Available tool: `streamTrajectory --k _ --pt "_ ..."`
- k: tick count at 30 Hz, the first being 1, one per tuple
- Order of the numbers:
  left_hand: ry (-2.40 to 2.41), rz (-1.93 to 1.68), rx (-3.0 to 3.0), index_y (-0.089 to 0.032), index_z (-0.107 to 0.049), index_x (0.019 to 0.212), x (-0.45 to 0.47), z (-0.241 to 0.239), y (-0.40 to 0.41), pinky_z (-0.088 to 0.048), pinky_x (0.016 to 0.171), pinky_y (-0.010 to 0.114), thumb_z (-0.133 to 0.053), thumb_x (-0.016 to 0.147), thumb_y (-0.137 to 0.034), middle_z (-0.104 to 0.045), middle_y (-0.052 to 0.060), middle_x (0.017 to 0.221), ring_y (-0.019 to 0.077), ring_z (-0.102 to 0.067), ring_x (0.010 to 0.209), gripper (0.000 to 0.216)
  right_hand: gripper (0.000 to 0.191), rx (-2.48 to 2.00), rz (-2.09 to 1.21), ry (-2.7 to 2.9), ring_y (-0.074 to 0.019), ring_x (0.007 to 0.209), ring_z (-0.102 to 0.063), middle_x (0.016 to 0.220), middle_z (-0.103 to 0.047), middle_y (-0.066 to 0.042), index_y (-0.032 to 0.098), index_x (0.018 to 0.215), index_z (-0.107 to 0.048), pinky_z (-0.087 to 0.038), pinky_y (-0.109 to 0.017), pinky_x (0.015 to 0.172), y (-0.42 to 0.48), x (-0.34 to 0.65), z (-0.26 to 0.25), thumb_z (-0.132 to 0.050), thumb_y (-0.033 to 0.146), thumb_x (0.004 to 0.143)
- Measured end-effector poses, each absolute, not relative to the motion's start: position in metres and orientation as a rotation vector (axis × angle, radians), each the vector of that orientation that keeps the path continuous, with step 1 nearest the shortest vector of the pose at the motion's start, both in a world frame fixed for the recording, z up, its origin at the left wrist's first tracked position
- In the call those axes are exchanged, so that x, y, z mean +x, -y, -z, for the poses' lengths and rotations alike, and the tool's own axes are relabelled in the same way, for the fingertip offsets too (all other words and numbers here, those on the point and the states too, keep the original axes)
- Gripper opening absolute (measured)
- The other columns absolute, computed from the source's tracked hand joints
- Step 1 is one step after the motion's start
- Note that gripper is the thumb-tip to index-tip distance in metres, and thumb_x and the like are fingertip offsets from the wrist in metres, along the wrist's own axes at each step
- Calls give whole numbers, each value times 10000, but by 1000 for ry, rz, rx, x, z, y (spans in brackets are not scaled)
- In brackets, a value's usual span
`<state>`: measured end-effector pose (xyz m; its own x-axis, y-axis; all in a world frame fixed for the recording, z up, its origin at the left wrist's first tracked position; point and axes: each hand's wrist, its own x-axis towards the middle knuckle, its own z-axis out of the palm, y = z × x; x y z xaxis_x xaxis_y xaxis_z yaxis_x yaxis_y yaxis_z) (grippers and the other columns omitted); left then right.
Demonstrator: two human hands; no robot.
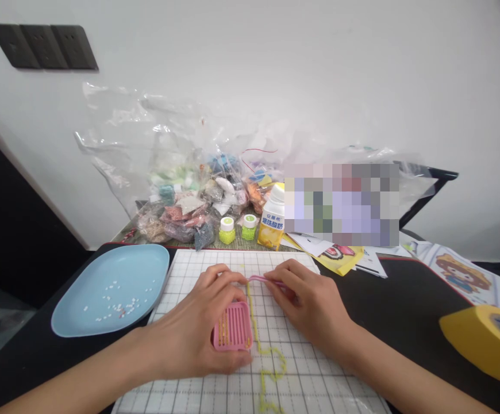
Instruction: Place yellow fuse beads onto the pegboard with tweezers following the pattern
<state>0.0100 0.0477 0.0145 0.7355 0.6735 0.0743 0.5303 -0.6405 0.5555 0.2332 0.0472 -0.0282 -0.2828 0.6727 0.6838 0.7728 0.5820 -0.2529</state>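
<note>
Hands: two. The left hand [198, 339] has its fingers curled over a pink slotted tray [233, 328], gripping it. The right hand [314, 307] has thumb and forefinger pinched on pink tweezers [264, 279].
Tray: one, resting on the board [319, 374], just left of the bead line.
Tweezers: one pair, tips pointing left, at the top end of the bead line.
Bead line: one yellow line [253, 322], running down the board between the hands and curling near the lower edge.
Plate: one, blue [142, 270], left of the board, holding a scatter of small white beads, too small to count.
Jars: two, white lids, green contents [227, 230], side by side behind the board.
Bottle: one, yellow label [271, 221], just right of the jars.
Bags: a heap of bead bags [198, 201] under clear plastic; number cannot be told.
Tape: one yellow roll [478, 339], at the right edge, well apart from the hands.
Sheets: printed patterns [461, 273], right rear; several overlap.
Edges: the plate nearly touches the board's left edge; the jars stand near its far edge.
Open room: bare grid behind the hands; black mat between the right hand and the tape.
Surface: white gridded board on a black table [405, 305].
Room: white wall [319, 75], three dark switches [43, 46] at upper left.
</note>
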Motion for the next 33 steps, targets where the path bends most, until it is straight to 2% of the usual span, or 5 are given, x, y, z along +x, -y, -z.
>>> streamTrajectory --k 14,18,23,28,33 --pt "-879 -431 2451 -209 -530 1031 8 -11 -49 -404 1015 517 -790 689 -340 -496 103 1252 345 -313 1253 449 166 -1114 155 1982 -65 487 -501 784 -648 -25 178 898 -663 -400 -190 466 -46 232 26 -521 256 938" --pt "-846 -501 2475 -214 -519 1070 8 -10 -49 -404 1016 516 -773 703 -308 -521 99 1196 334 -340 1243 457 103 -945 102 1995 -54 499 -495 820 -644 -24 180 946 -638 -397 -182 459 -41 234 21 -545 216 920" --pt "-862 -545 2465 -230 -502 1045 7 -8 -49 -415 993 519 -755 728 -287 -503 93 1180 329 -352 1238 410 115 -740 -8 2179 -66 568 -521 841 -619 -17 185 992 -623 -413 -194 499 -35 236 16 -540 201 916" --pt "-869 -585 2461 -231 -497 1024 6 -4 -49 -424 979 505 -746 724 -245 -482 86 1199 322 -359 1215 390 143 -708 -69 2274 -80 622 -545 855 -617 -20 187 1017 -619 -412 -215 526 -34 236 14 -506 207 933" --pt "-908 -625 2500 -221 -475 1010 8 -3 -48 -427 975 497 -704 750 -197 -468 91 1190 308 -367 1190 347 99 -740 -24 2220 -70 595 -541 827 -620 -12 186 965 -626 -404 -205 514 -35 236 17 -550 219 909"
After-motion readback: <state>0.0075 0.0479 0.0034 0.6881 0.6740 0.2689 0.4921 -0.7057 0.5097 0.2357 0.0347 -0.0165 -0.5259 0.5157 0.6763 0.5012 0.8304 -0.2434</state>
